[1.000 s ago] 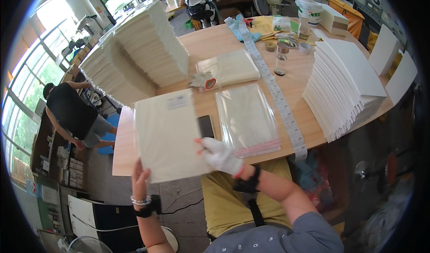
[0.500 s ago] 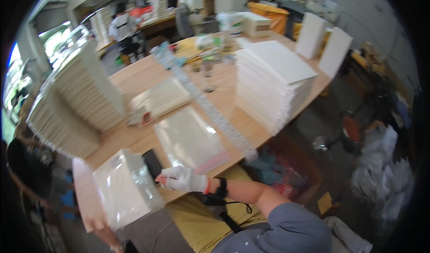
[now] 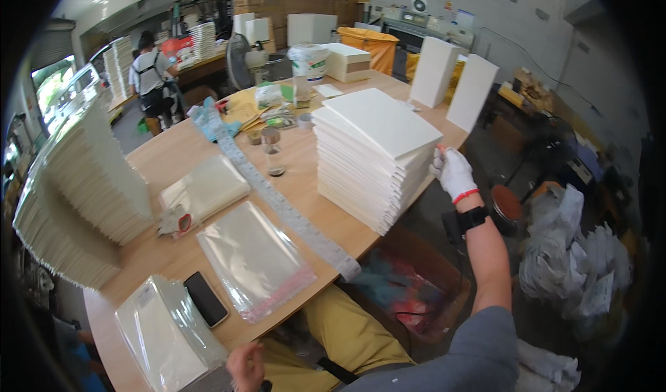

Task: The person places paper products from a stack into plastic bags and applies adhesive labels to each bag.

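My right hand (image 3: 455, 174), in a white glove with a red cuff, is at the near right corner of a tall stack of white boards (image 3: 368, 177). Its fingers curl in against the corner of the top white board (image 3: 385, 120); the exact contact is partly hidden. My left hand (image 3: 246, 365) is bare and low, off the table's front edge, with fingers loosely bent and nothing seen in them. Beside it lies a white block wrapped in clear film (image 3: 163, 329). A black phone (image 3: 205, 299) rests between that block and a pile of clear plastic bags (image 3: 255, 257).
Curved stacks of white boards (image 3: 76, 191) fill the left side. A long ruler strip (image 3: 277, 196) crosses the table. Farther back are a glass jar (image 3: 273, 152), a white bucket (image 3: 309, 62) and two upright white panels (image 3: 472, 94). A person (image 3: 151, 73) works at the far left.
My right hand has gone from beside the phone, up and right, to the stack of boards. My left hand has left the far side of the wrapped block. The view has turned right.
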Motion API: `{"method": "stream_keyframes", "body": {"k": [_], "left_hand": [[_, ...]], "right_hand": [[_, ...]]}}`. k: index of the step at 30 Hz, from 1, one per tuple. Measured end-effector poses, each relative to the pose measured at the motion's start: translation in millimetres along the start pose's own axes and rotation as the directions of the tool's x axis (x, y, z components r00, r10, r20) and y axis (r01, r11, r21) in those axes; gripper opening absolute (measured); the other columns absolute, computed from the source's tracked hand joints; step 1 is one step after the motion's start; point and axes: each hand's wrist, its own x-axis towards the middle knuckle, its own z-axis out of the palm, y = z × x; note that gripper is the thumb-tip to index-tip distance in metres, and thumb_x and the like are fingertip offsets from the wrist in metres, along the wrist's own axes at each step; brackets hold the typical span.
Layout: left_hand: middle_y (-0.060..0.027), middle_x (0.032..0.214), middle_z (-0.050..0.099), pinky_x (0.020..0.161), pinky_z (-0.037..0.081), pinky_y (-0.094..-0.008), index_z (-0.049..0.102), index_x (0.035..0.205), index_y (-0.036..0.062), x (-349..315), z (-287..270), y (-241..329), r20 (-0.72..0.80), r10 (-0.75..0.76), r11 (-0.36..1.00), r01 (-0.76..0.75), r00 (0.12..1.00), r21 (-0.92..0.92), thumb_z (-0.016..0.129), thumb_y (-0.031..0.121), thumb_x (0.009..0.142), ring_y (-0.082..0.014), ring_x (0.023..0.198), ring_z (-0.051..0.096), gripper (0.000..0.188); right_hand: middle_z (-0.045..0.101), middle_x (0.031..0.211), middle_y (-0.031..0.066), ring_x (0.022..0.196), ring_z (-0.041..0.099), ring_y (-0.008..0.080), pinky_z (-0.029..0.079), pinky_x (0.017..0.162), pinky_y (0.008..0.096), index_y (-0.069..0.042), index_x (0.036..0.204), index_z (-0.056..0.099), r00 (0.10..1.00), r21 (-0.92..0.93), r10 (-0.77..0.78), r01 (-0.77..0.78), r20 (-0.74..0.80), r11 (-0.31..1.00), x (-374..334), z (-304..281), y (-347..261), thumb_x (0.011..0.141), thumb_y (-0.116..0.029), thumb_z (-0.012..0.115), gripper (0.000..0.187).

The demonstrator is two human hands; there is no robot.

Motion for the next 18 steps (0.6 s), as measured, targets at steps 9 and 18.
{"method": "stream_keyframes", "body": {"k": [9, 18], "left_hand": [[-0.0150, 0.095, 0.059, 0.076, 0.047, -0.0396, 0.060, 0.095, 0.0025, 87.6, 93.8, -60.7, 0.040, 0.016, 0.891, -0.032, 0.999, 0.453, 0.054, 0.005, 0.075, -0.0340, 0.086, 0.058, 0.021], [-0.0124, 0.080, 0.060, 0.071, 0.045, -0.0403, 0.063, 0.075, 0.0081, 105.3, 113.7, -62.9, 0.371, -0.232, 0.689, -0.117, 0.899, 0.715, 0.056, 0.026, 0.074, -0.0258, 0.082, 0.057, 0.020]], "right_hand": [[0.052, 0.074, 0.0002, 0.055, 0.042, 0.0094, 0.035, 0.046, 0.0231, -0.005, 0.095, 0.054, 0.998, 0.038, -0.056, 0.056, -0.023, 0.998, 29.4, 2.9, -13.7, 0.092, -0.022, 0.040, 0.022], [0.053, 0.073, 0.0008, 0.052, 0.047, 0.0081, 0.035, 0.040, 0.0213, -0.011, 0.093, 0.053, 0.974, -0.330, -0.162, 0.206, 0.157, 0.921, 41.8, 36.1, -36.4, 0.086, -0.025, 0.053, 0.016]]}}
